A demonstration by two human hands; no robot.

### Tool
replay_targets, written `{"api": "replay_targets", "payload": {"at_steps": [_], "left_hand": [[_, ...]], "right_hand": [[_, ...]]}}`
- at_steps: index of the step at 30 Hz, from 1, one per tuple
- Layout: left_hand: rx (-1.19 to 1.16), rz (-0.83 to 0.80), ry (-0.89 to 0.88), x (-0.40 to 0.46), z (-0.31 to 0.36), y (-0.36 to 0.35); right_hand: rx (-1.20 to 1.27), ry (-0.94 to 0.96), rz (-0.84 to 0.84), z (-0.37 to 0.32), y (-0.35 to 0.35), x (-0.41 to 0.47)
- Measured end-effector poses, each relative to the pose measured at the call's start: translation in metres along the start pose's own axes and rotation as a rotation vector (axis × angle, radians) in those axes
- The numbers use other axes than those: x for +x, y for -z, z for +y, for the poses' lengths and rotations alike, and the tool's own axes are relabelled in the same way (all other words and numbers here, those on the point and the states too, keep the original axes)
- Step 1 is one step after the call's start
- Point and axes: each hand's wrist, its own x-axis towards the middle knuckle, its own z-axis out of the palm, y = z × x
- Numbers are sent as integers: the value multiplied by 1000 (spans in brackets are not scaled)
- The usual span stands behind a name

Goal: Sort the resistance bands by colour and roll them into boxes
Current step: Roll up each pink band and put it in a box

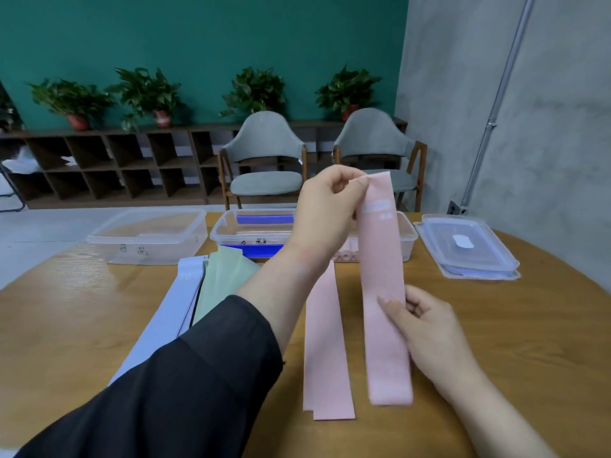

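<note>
A pink fabric resistance band (383,292) hangs above the wooden bench (82,325), left hand (325,209) fingers pinching its top, right hand (426,328) fingers clamped on its middle.

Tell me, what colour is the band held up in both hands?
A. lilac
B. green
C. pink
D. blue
C: the pink band is pinched at its top by the left hand and lower down by the right hand; the green band and lilac band lie on the table.

Office or lounge room: teal wall, cubby shelf (109,166) with potted plants (148,94), two grey chairs (264,153), round wooden table (66,309).
</note>
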Motion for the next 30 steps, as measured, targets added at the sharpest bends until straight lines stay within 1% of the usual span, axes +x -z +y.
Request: {"api": "replay_targets", "payload": {"at_steps": [3, 5, 6, 7, 9, 10, 11, 15, 17, 19, 22, 24, 27, 28, 30], "left_hand": [[7, 27, 21, 10, 1, -15], [94, 9, 85, 15, -11, -25], [186, -23, 131, 15, -21, -29], [298, -66, 186, 12, -34, -31], [512, -151, 270, -3, -59, -31], [595, -184, 268, -13, -71, -30], [656, -217, 245, -26, -80, -28], [790, -390, 130, -82, -107, -25], [850, -495, 51, -103, -113, -26], [866, -546, -2, -110, -114, -26], [870, -571, -26, -109, -110, -23], [871, -568, -61, -110, -107, -19], [801, -527, -97, -119, -98, -7], [759, -539, -102, -123, -95, -2], [680, -615, -139, -132, -89, 10]], "right_hand": [[32, -61, 69, -16, 25, -7], [-6, -160, 46, -16, 36, -6], [-88, -201, 20, -13, 38, -7], [-227, -238, 5, -6, 40, -8], [-570, -270, 59, 11, 47, -16], [-657, -256, 90, 15, 51, -21], [-688, -231, 101, 18, 55, -26], [-852, -147, -25, 29, 57, -32], [-873, -108, -58, 29, 50, -33], [-865, -66, -91, 29, 45, -34], [-864, -45, -128, 27, 44, -36], [-881, 6, -116, 27, 46, -39], [-779, 73, -91, 21, 50, -45], [-729, 91, -106, 18, 52, -47], [-677, 127, -201, 12, 53, -52]]}}
